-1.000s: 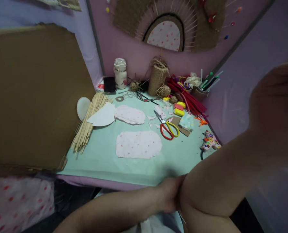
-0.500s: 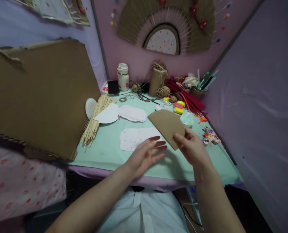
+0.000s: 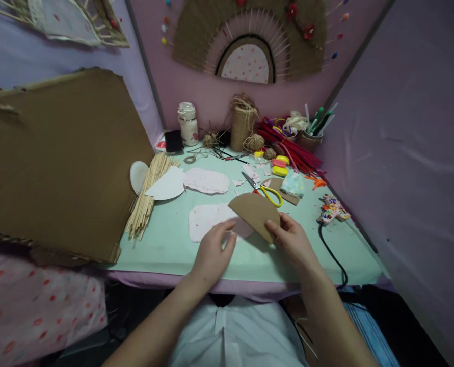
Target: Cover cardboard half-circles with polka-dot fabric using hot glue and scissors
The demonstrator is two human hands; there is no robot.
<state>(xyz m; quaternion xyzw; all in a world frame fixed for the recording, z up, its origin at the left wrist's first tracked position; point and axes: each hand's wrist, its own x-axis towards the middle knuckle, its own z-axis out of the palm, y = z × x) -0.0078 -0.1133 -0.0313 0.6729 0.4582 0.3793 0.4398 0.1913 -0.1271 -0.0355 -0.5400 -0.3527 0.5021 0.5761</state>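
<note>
Cardboard half-disc (image 3: 255, 211) and dotted cloth (image 3: 202, 221): both cut to shape, unjoined. My right fingers (image 3: 274, 228) clamp the half-disc; my left fingers (image 3: 230, 245) stand apart.

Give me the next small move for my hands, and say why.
I'd probably bring the left hand to the free left end of the cardboard piece to steady it: the right hand grips only the other end, and the left is open close by.

Tabletop (image 3: 161, 250) front-left open — scissors (image 3: 271, 195) block way behind held cardboard (image 3: 254, 211), seemingly close.
</note>
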